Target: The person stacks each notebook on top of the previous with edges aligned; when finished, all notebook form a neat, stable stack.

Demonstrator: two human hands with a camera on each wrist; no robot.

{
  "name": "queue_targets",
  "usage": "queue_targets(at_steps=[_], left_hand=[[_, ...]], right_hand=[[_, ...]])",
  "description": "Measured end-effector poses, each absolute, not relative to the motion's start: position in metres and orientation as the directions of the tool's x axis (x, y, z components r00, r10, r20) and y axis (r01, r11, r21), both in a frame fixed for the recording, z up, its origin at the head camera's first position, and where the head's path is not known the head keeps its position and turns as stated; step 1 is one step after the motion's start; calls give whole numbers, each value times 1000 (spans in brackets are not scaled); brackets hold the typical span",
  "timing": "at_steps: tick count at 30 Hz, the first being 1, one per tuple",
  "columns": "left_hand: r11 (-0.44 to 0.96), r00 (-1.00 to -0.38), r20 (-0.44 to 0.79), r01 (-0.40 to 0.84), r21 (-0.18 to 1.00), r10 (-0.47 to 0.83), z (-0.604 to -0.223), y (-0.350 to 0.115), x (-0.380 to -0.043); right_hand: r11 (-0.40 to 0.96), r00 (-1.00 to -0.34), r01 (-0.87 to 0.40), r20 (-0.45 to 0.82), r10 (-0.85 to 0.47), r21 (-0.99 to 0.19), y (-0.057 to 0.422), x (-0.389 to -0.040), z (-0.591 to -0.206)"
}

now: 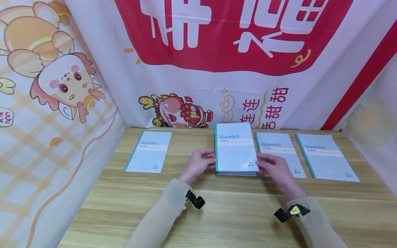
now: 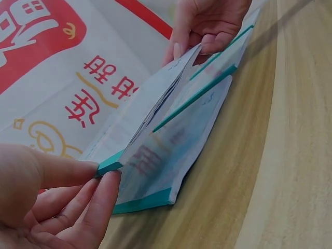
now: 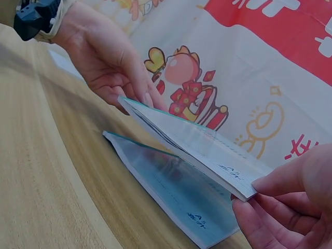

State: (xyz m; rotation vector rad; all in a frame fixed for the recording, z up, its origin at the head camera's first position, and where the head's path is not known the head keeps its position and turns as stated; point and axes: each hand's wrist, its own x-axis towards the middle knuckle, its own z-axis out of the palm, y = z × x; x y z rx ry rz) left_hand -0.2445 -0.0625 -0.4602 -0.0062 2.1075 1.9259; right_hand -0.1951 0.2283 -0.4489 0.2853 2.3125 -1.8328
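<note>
A white Gambit notebook (image 1: 235, 150) with a teal spine is held in the air by both hands, at the middle of the table's far part. My left hand (image 1: 198, 163) pinches its spine edge between thumb and fingers. At the opposite edge, my right hand (image 1: 277, 169) pinches the lower corner. The right wrist view shows the pages (image 3: 166, 139) edge-on, slightly parted. Directly below, apart from the held one, another notebook (image 3: 181, 194) of the same kind lies on the table, mostly hidden in the head view.
One matching notebook (image 1: 149, 151) lies to the left. Two more lie to the right: a nearer notebook (image 1: 276, 139), partly behind my right hand, and a farther notebook (image 1: 328, 158). A printed cloth (image 1: 124, 79) hangs along the back edge of the wooden table (image 1: 229, 213).
</note>
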Motion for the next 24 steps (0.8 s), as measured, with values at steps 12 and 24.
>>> queue_targets(at_steps=[12, 24], left_hand=[[108, -961, -199, -181, 977, 189, -473, -56, -246], [257, -971, -174, -128, 958, 164, -476, -53, -246]], right_hand=[[224, -954, 301, -295, 57, -927, 231, -201, -462], [274, -957, 289, -286, 52, -917, 227, -200, -467]])
